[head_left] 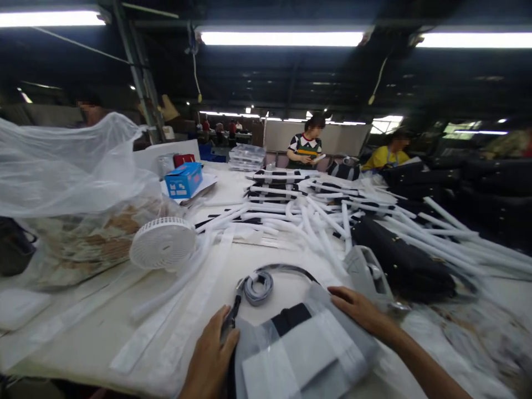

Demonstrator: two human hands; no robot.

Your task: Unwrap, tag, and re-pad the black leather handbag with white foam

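Across the pale surface, near edge showing lower left: white tubes heaped past the middle and off rightward. Close in, grey bag with white packet, between both hands. White fan well to the left. Narrow room around coiled grey strap, just beyond the bag's far edge. Right grip touching the bag's upper right edge, hard to say whether closed. Left grip clamped on black strap.

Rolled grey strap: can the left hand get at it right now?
Likely yes: the rolled grey strap lies just beyond the left hand and the way looks open, though that hand touches a dark strap.
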